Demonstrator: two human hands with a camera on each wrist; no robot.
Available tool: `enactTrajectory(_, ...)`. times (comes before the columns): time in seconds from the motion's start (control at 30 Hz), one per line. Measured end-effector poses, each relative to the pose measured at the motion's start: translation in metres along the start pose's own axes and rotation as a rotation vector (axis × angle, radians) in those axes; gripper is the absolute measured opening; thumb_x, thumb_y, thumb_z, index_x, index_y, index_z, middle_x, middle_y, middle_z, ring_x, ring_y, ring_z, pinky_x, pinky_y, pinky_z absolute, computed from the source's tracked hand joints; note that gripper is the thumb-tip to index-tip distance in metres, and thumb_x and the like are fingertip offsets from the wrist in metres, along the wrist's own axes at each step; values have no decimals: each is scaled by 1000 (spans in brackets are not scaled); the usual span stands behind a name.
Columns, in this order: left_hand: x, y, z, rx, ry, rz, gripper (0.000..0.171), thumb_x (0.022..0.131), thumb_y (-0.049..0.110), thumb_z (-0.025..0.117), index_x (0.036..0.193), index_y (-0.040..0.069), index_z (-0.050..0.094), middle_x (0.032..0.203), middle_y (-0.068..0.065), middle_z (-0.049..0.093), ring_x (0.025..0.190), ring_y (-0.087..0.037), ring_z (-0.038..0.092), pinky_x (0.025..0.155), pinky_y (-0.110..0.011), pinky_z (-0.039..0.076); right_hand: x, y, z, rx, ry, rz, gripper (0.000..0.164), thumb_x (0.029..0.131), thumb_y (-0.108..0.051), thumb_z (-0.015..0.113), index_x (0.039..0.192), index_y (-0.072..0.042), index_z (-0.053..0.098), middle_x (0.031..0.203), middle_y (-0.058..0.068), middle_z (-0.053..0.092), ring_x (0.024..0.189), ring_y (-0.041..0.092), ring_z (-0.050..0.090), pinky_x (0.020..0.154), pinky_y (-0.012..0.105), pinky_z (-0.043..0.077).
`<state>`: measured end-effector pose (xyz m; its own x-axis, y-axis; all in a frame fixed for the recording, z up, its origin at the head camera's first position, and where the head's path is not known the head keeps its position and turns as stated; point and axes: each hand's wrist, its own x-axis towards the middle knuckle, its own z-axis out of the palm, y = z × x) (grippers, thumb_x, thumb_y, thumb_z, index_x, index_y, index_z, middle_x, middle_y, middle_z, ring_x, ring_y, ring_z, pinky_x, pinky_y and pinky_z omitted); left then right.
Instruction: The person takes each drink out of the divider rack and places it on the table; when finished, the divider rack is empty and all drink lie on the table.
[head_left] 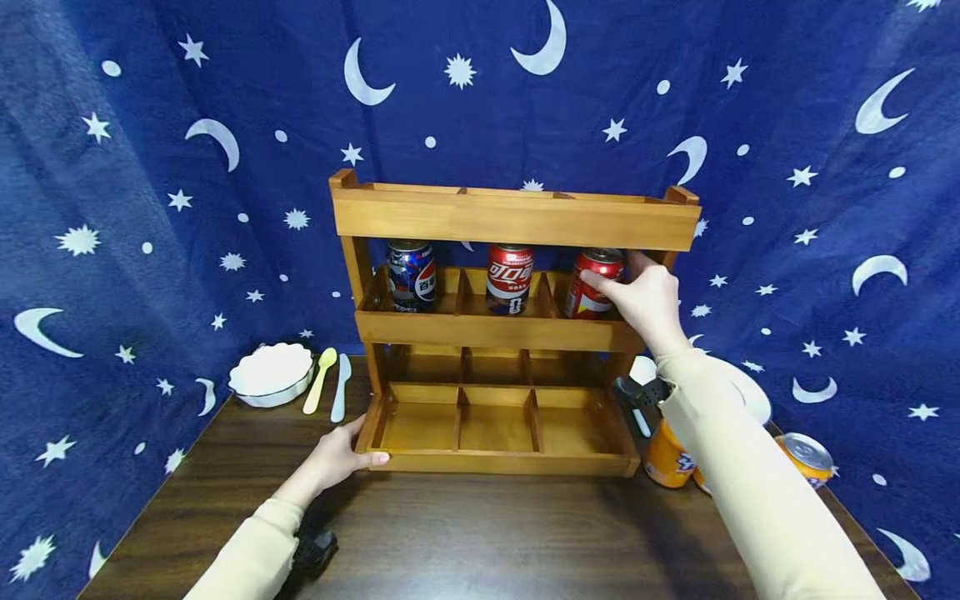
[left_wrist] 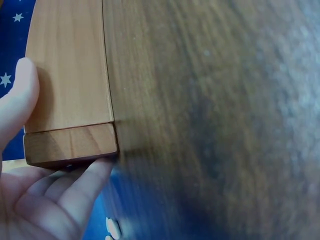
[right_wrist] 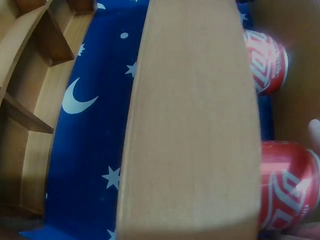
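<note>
A three-tier wooden shelf rack [head_left: 517,218] stands on the table. My left hand [head_left: 337,454] grips its bottom left corner, thumb at the front; in the left wrist view, the hand [left_wrist: 55,200] has its fingers against the rack's end. On the middle tier, my right hand [head_left: 651,302] holds a tilted red cola can [head_left: 581,302] in the right compartment. A red cola can [head_left: 509,282] stands in the centre compartment and a blue Pepsi can [head_left: 411,277] in the left one. In the right wrist view, the held can [right_wrist: 282,185] is partly hidden behind the tier's front board.
Left of the rack lie a white scalloped dish [head_left: 272,373], a yellow spoon [head_left: 320,382] and a pale blue knife [head_left: 341,390]. Orange cans [head_left: 667,457], a white plate [head_left: 750,392] and a white utensil [head_left: 642,371] are at the right, partly behind my sleeve.
</note>
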<state>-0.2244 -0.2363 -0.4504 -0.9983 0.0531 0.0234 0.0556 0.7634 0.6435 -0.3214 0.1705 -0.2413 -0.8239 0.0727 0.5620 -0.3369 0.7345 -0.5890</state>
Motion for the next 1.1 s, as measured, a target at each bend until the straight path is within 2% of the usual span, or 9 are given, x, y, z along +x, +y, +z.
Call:
enactTrajectory(0.23,2,1,3,-2,-4,-13,89,64,46,72,133,3,37,112,-21,58,100,-33,56,83,-47,43,6,9,11,-62,22,30,63,64,-59,65,102,-8,61,94,12,67,83,26,62,68,39,44)
enactTrajectory(0.33,3,0,4,1,-8,-22,90,63,47,72,133,2,37,113,-21,58,100,-33,56,84,-47,43,4,11,14,-63,53,9,60,64,-58,66,97,-8,62,90,12,68,79,27,62,65,38,43)
enactTrajectory(0.43,3,-1,4,2,-11,-28,90,63,47,72,133,2,37,114,-21,58,101,-33,56,84,-47,43,-1,13,16,-25,102,-24,57,63,-56,68,100,-13,62,90,7,68,77,21,62,62,32,42)
enactTrajectory(0.5,2,-1,3,0,-11,-29,89,64,47,72,133,3,37,114,-21,58,101,-33,56,84,-47,43,-7,14,18,28,130,-53,54,64,-53,70,102,-16,61,91,3,68,74,15,62,61,24,43)
enactTrajectory(0.6,1,0,1,-2,-10,-28,88,64,46,72,133,4,37,114,-21,58,102,-33,55,85,-47,42,-16,16,20,178,171,-94,50,64,-43,73,107,-20,59,96,-1,67,77,3,62,62,12,44)
enactTrajectory(0.7,1,2,0,4,-8,-21,88,64,46,72,133,4,37,114,-22,57,103,-34,55,86,-48,41,-27,18,19,336,243,-136,52,63,-31,78,110,-22,58,104,-1,65,87,-2,61,70,8,45)
enactTrajectory(0.8,2,4,-1,14,-5,-18,88,64,46,72,133,4,37,114,-24,56,103,-36,54,86,-49,41,-38,13,14,442,328,-188,57,62,-18,79,114,-20,56,109,2,63,95,3,60,77,11,46)
enactTrajectory(0.97,1,4,0,7,-15,-40,91,64,48,71,134,3,35,116,-26,54,106,-38,52,86,-49,41,-62,-10,-7,567,441,-323,62,60,1,77,117,-7,54,109,11,61,94,15,62,77,17,48)
enactTrajectory(1.1,1,2,0,8,-19,-50,93,63,50,71,134,2,34,118,-27,52,107,-39,50,86,-50,40,-78,-18,-30,628,438,-384,65,56,10,75,117,2,53,108,18,60,94,18,61,77,19,48)
